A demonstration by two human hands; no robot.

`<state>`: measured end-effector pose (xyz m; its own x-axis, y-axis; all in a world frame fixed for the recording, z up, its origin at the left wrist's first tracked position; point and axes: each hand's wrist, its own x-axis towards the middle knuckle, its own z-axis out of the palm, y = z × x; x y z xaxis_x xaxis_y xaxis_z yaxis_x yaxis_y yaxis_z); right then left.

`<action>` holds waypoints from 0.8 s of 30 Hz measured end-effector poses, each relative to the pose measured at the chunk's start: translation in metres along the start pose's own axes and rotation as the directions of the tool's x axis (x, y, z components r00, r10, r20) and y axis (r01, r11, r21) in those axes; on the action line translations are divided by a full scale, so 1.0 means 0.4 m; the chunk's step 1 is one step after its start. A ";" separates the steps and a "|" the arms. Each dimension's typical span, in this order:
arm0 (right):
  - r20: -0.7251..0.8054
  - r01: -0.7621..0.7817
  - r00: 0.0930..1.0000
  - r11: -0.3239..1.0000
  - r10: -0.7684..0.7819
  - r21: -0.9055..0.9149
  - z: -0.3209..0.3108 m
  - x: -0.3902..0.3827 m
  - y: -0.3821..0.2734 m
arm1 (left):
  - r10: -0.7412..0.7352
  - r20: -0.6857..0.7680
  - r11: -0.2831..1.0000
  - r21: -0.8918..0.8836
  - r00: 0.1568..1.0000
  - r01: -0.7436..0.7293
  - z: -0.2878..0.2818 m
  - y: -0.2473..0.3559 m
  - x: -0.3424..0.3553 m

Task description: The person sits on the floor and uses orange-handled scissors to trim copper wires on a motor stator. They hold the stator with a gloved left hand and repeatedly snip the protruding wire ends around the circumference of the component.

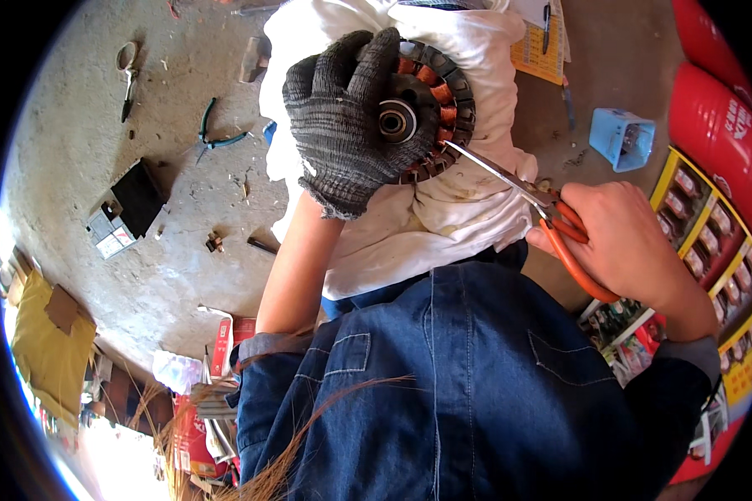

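Observation:
Across my lap, on a white cloth [476, 209], rests a round motor stator [447, 93] with copper windings around its rim and a bearing at its hub. My left hand [340, 117], in a dark grey knit glove, lies over its left side with the fingers curled round the edge. Bare, my right hand [614, 234] grips the orange handles of long-nose pliers [514, 179]. The pliers' tips touch or nearly touch the windings at the stator's lower right; whether the jaws pinch anything is too small to tell.
On the concrete floor to the left lie scissors [129, 79], teal-handled pliers [217, 134], a hammer head [252, 60] and a black box-shaped part [138, 200]. At right stand a blue plastic basket [618, 138], red drums [718, 125] and a yellow-edged rack of small packages [702, 221].

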<state>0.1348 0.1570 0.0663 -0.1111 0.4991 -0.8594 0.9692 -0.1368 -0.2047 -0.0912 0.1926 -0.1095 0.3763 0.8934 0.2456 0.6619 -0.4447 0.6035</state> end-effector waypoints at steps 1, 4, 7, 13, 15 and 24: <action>-0.008 0.016 1.000 1.000 -0.016 -0.023 0.000 0.001 -0.001 | -0.003 0.002 1.000 0.000 1.000 0.003 -0.001 0.000 0.000; -0.036 0.071 0.996 0.988 -0.076 -0.138 0.007 0.004 0.000 | -0.009 0.008 1.000 -0.002 1.000 0.009 -0.004 -0.001 0.002; -0.076 0.097 0.991 0.974 -0.114 -0.203 0.041 0.018 0.027 | -0.012 0.015 1.000 -0.012 1.000 0.012 -0.004 -0.002 0.003; -0.230 0.259 0.932 0.959 -0.279 -0.114 0.136 0.104 0.165 | -0.011 0.024 1.000 -0.005 1.000 0.011 -0.001 -0.006 0.002; -0.255 0.321 0.908 0.943 -0.332 -0.085 0.144 0.123 0.178 | -0.009 -0.004 1.000 0.013 1.000 0.010 0.006 0.000 -0.002; -0.409 0.660 0.585 0.704 -0.700 -0.260 0.217 0.320 0.272 | 0.077 -0.031 0.994 -0.079 0.997 -0.080 0.008 -0.037 0.012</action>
<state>0.2069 0.1320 -0.1067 -0.6536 0.7379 -0.1683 0.6665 0.4559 -0.5898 -0.0971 0.2034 -0.1198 0.4064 0.8578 0.3146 0.5768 -0.5079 0.6398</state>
